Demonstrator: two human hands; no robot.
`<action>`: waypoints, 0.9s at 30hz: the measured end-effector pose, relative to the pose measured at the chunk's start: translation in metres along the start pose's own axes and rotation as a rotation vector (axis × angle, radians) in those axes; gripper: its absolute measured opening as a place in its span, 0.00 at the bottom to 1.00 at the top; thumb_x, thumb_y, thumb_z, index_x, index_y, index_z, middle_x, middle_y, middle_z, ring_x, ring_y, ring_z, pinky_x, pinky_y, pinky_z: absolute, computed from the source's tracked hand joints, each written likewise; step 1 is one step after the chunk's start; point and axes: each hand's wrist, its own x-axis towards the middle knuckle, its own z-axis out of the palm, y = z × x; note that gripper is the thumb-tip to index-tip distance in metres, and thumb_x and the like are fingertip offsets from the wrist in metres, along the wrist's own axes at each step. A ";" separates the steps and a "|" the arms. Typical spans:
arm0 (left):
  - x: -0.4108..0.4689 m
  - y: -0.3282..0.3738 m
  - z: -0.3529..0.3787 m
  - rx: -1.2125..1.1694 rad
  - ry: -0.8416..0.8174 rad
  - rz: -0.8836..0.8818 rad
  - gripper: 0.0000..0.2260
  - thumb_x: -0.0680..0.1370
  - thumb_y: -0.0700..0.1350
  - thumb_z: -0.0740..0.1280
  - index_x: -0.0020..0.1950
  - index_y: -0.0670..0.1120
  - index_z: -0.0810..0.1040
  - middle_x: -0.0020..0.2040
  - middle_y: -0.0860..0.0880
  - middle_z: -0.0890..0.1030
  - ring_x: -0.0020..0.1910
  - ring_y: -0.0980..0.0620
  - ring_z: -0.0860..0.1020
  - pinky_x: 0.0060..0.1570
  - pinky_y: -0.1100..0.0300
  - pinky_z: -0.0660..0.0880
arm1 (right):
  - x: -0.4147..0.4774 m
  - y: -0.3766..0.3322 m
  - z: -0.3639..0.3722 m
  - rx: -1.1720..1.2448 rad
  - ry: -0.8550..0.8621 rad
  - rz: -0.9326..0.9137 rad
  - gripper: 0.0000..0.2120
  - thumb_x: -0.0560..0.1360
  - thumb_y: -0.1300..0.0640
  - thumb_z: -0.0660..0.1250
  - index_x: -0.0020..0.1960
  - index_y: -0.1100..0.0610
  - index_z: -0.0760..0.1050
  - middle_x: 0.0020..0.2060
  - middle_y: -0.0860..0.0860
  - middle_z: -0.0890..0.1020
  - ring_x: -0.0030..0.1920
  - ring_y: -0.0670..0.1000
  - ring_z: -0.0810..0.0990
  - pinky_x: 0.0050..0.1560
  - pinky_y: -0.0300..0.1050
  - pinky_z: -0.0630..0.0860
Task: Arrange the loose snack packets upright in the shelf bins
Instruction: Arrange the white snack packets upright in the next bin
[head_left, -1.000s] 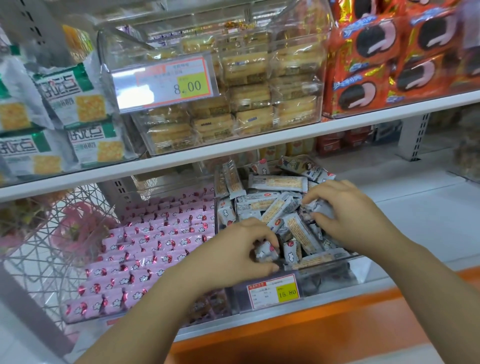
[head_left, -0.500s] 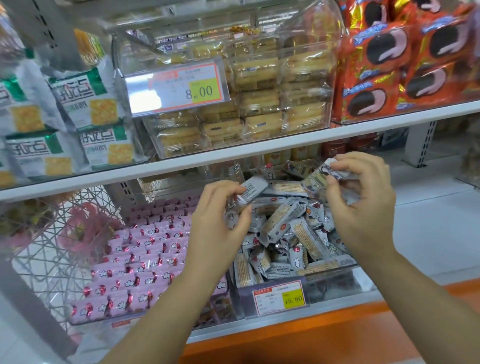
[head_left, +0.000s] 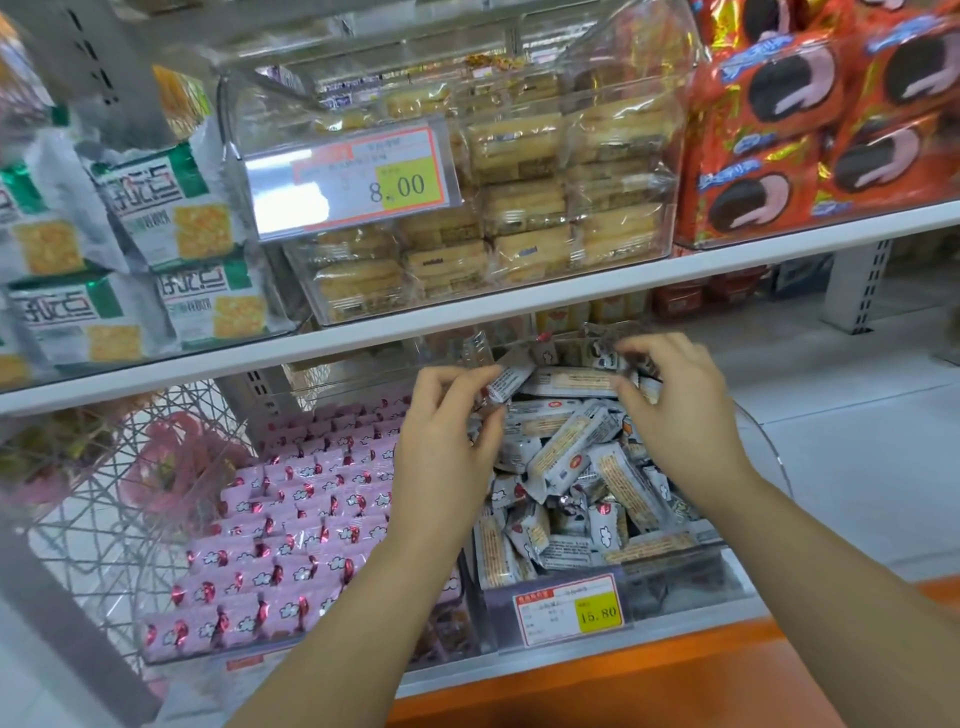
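Observation:
A clear shelf bin (head_left: 670, 582) with a 15.80 price tag holds a jumbled heap of silver snack packets (head_left: 571, 457). My left hand (head_left: 447, 447) hovers over the bin's left side and pinches one silver packet (head_left: 511, 382) between thumb and fingers. My right hand (head_left: 680, 410) is over the back of the heap, fingers curled round another silver packet (head_left: 602, 358) near the bin's rear. To the left, a second bin holds pink packets (head_left: 301, 525) in neat rows.
A white shelf board (head_left: 467, 322) hangs low over the bins. Above it stand a clear box of cakes (head_left: 519, 208), green cracker bags (head_left: 171, 218) and red cookie packs (head_left: 810, 130). A wire basket (head_left: 104, 478) is at left. Bare white shelf (head_left: 857, 457) lies at right.
Both hands rose out of the heap, each with a silver packet, and have since reached toward the back of the bin. The camera view shifted slightly.

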 end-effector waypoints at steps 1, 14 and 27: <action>0.000 -0.001 0.000 0.003 0.003 -0.003 0.16 0.75 0.37 0.70 0.62 0.46 0.78 0.50 0.54 0.69 0.47 0.71 0.68 0.46 0.78 0.65 | 0.000 0.000 -0.001 -0.024 -0.012 -0.005 0.12 0.75 0.62 0.67 0.59 0.57 0.77 0.53 0.50 0.77 0.59 0.52 0.70 0.52 0.31 0.58; 0.028 0.004 0.018 0.202 -0.317 -0.190 0.22 0.77 0.50 0.68 0.70 0.51 0.70 0.61 0.44 0.73 0.57 0.39 0.74 0.57 0.46 0.74 | -0.007 0.004 -0.012 -0.116 -0.118 0.054 0.17 0.75 0.57 0.67 0.63 0.54 0.76 0.60 0.51 0.77 0.62 0.53 0.69 0.64 0.52 0.65; 0.039 -0.004 0.024 0.469 -0.689 -0.088 0.37 0.78 0.64 0.58 0.78 0.53 0.41 0.78 0.49 0.51 0.76 0.43 0.52 0.72 0.38 0.52 | -0.009 0.003 -0.015 -0.084 -0.128 0.051 0.17 0.75 0.57 0.68 0.63 0.54 0.76 0.62 0.50 0.76 0.64 0.52 0.68 0.65 0.49 0.63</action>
